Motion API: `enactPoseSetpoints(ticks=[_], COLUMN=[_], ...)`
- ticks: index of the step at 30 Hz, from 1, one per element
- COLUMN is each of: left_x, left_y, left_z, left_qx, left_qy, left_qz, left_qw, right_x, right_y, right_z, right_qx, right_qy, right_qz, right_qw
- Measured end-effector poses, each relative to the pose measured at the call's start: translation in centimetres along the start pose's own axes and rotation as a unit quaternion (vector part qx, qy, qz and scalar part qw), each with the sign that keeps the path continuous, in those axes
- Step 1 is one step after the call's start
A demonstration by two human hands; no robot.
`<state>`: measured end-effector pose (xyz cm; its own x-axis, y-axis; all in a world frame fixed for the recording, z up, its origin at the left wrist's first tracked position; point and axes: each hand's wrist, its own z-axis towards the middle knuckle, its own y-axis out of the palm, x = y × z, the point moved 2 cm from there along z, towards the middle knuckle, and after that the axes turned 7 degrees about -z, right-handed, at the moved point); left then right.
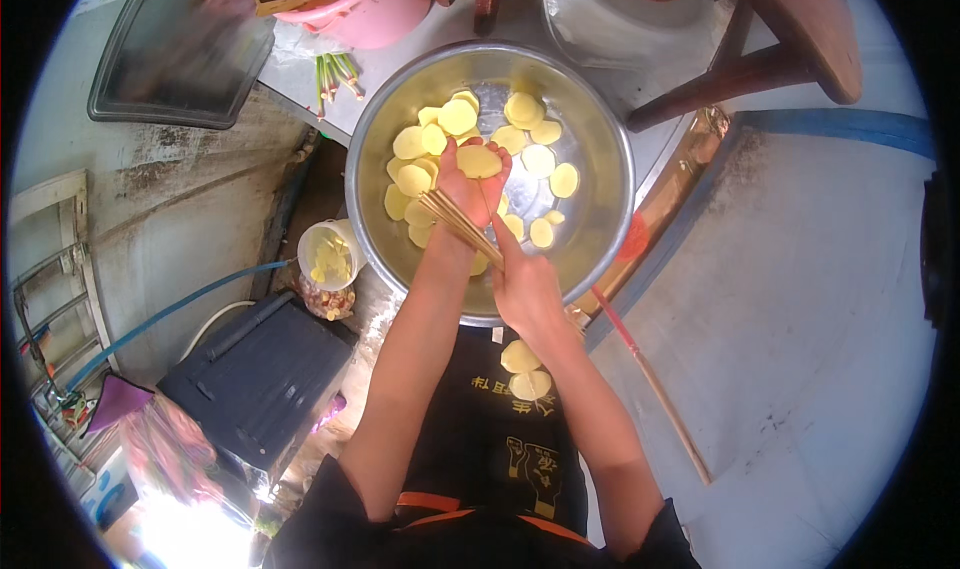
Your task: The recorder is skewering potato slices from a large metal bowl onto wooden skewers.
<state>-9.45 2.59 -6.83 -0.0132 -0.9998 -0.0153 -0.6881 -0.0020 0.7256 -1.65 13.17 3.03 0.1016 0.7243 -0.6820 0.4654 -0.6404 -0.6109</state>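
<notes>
My left hand (pixel 480 190), palm up over a large metal basin (pixel 622 194), holds a pale yellow potato slice (pixel 478 162) on its fingers. My right hand (pixel 525 280) grips a bundle of thin wooden skewers (pixel 461 228), and one skewer points from its index finger towards the near edge of the held slice. Whether its tip is inside the slice cannot be told. Many loose potato slices (pixel 538 161) lie in the basin, piled mostly on the left. Below my right hand, two slices (pixel 529 385) appear on a skewer beside my wrist, in front of the black apron.
Left of the basin stand a white bucket (pixel 300 258) with yellow pieces and a dark lidded bin (pixel 262 374). A pink tub (pixel 375 14), green stalks (pixel 330 78) and a wooden stool (pixel 720 74) are beyond it. A red-and-wood stick (pixel 660 389) leans at the right.
</notes>
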Motion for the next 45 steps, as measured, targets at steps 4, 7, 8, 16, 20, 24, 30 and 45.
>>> enactPoseSetpoints(ticks=[4,7,8,16,20,24,30,45], left_x=[0.6,0.6,0.5,0.3,-0.6,-1.1,-0.7,1.5], left_y=[-0.7,-0.8,-0.7,-0.8,-1.1,-1.6,-1.4,-1.7], left_z=[0.0,0.0,0.0,-0.3,-0.4,-1.1,-0.9,0.3], left_qx=[-0.043,-0.053,-0.057,-0.049,0.019,0.056,0.010,-0.049], left_qy=[0.003,0.013,0.020,0.050,0.048,0.015,0.018,0.040], left_qz=[0.026,0.041,0.030,0.059,0.085,0.036,0.118,0.016], left_qw=[0.999,0.998,0.998,0.996,0.995,0.998,0.993,0.998], right_x=[-0.3,-0.6,-0.6,-0.6,-0.7,0.5,0.2,-1.1], right_y=[0.0,-0.2,-0.3,0.1,0.9,1.5,0.9,1.3], right_z=[0.0,0.0,0.0,0.2,0.8,1.8,1.3,0.1], right_qx=[0.002,0.001,0.000,0.010,0.033,0.068,0.040,0.028], right_qy=[0.001,-0.002,-0.003,-0.008,0.004,-0.002,-0.010,-0.027], right_qz=[-0.010,-0.010,-0.011,-0.017,-0.041,-0.042,-0.065,-0.044], right_qw=[1.000,1.000,1.000,1.000,0.999,0.997,0.997,0.998])
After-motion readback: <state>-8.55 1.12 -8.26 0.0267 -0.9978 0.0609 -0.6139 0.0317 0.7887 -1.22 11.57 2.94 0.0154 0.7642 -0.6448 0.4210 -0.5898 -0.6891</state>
